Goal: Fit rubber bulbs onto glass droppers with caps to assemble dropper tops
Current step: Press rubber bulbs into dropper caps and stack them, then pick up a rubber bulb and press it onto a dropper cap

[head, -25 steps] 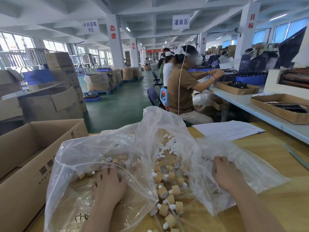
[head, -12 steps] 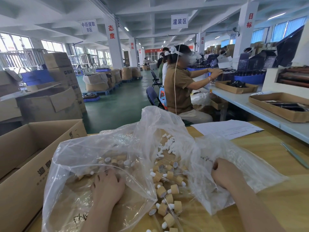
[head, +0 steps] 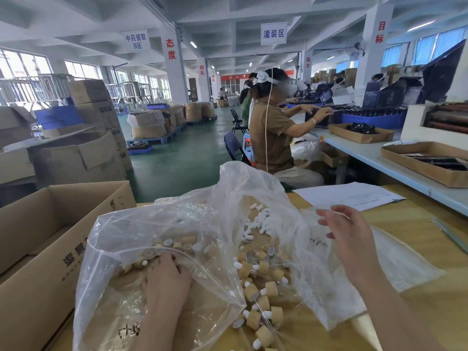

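clear plastic bag (head: pixel 121 249) is lying at the left edge of the bench (head: pixel 430 300), holding wooden caps (head: pixel 183 245); my left hand (head: pixel 164 282) is digging among them, right hand (head: pixel 349 239) hovering, both grips i cannot tell. rubber bulbs (head: pixel 260 221) are lying behind.

Bright, even daylight enters through windows (head: pixel 25 69) on both sides, and ceiling lamps (head: pixel 193 44) are lit. Shadows are soft. The plastic bag (head: pixel 157 224) carries pale glare. Pillars (head: pixel 377 59) lean toward the edges; the right hand (head: pixel 349 239) is slightly motion-blurred.
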Motion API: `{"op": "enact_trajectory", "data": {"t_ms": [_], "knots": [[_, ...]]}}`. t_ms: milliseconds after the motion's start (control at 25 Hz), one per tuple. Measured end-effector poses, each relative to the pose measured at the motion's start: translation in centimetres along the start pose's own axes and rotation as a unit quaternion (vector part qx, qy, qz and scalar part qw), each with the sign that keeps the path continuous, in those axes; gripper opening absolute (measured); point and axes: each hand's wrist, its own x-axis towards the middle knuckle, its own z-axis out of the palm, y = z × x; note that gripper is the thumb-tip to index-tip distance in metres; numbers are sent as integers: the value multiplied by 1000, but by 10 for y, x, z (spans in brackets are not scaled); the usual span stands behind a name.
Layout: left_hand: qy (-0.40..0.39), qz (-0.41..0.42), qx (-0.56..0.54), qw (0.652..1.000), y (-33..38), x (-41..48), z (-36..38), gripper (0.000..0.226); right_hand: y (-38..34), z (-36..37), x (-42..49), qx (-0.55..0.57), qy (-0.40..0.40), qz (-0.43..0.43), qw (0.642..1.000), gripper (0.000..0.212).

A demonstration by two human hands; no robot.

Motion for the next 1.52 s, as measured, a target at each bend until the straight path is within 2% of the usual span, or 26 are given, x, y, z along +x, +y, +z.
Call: {"op": "enact_trajectory", "data": {"t_ms": [80, 200, 240, 320, 400, 480, 520, 560, 640, 760, 840, 960, 1120, 1320, 1520], "knots": [[20, 16, -12, 1000, 2, -1, 1, 19, -10, 19, -6, 75, -52, 35, 995, 25], [35, 24, -60, 997, 5, 1, 3, 21, -18, 45, -11, 37, -175, 29, 983, 48], [42, 19, -99, 994, 7, 0, 2, 19, -17, 52, -14, -18, -211, 18, 977, 47], [74, 27, -188, 979, 11, -3, 1, 16, -10, 67, -14, -212, -219, -51, 951, 34], [113, 62, -248, 960, 15, -7, 2, 14, 0, 79, -8, -411, -193, -112, 884, 39], [126, 90, -281, 947, 18, -11, 2, 14, 9, 92, 1, -543, -207, -101, 808, 40], [124, 94, -295, 943, 18, -12, 1, 18, 14, 98, 6, -588, -214, -82, 776, 34], [120, 96, -303, 941, 18, -12, 1, 23, 18, 105, 11, -624, -220, -62, 747, 29], [112, 100, -302, 941, 18, -12, 2, 34, 27, 117, 18, -680, -226, -46, 696, 33], [87, 98, -287, 949, 18, -11, 5, 29, 36, 133, 25, -704, -266, -72, 655, 36], [66, 86, -287, 952, 15, -10, 9, 21, 40, 140, 29, -700, -294, -84, 645, 36], [33, 85, -298, 950, 12, -9, 11, 24, 47, 144, 33, -680, -324, -95, 651, 37], [17, 95, -293, 951, 11, -9, 14, 24, 48, 142, 34, -619, -380, -74, 684, 26], [-10, 84, -296, 951, 9, -10, 15, 28, 47, 136, 35, -611, -361, -89, 699, 23], [-6, 75, -303, 950, 10, -9, 17, 30, 46, 137, 45, -575, -337, -57, 743, 12]]}}
